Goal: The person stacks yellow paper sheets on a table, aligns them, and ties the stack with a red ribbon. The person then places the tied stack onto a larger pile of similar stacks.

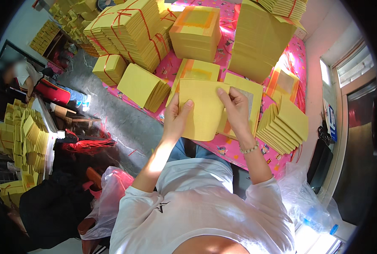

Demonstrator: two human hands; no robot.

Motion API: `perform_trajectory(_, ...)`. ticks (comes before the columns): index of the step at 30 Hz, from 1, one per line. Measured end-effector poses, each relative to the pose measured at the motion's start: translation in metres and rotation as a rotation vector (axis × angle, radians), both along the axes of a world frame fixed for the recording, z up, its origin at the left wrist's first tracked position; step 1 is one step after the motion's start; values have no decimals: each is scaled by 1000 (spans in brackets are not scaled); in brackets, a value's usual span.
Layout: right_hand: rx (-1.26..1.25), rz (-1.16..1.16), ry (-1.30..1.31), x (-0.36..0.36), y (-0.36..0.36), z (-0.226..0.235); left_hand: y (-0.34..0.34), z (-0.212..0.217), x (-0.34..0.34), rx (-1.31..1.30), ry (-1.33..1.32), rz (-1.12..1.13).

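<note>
A yellow paper envelope [203,113] is held up in front of me, its lower edge bowed. My left hand [176,117] grips its left side, thumb on the near face and fingers behind. At the upper right corner my right hand [236,106], with a beaded bracelet at the wrist, pinches the paper between thumb and curled fingers. Behind the held piece lie a yellow sheet with a greyish panel [253,101] and a yellow stack with orange tape [201,67]. To the right leans a fanned row of yellow envelopes [281,127]; another folded bunch [142,86] sits left.
A pink patterned cloth [226,148] covers the table. Tall yellow stacks tied with red string [129,34] and a taped block [195,36] stand behind. At far left a person [31,78] sits near another loaded table. Plastic bags [108,194] flank me.
</note>
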State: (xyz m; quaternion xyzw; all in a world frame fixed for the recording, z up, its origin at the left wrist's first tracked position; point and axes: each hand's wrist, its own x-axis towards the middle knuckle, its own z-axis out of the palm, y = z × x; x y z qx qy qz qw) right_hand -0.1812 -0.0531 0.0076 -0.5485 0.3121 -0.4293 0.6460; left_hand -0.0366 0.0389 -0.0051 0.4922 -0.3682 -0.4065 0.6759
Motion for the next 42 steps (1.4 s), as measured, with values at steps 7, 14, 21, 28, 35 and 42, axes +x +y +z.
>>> perform_trajectory(7,105,153,-13,-2,10,2,14,-10,9,66,122,-8)
perform_trajectory(14,70,308,183,-8,13,-21,24,-20,13,71,162,23)
perform_trajectory(21,103,405,282,-2,22,-9,31,-17,23,73,182,57)
perform_trajectory(28,72,462,273,2,25,-30,33,-8,27,69,128,88)
perform_trajectory(35,62,521,288,5,28,-30,34,-6,31,-7,91,199)
perform_trajectory(42,77,543,268,10,32,-35,38,-4,37,-63,-1,354)
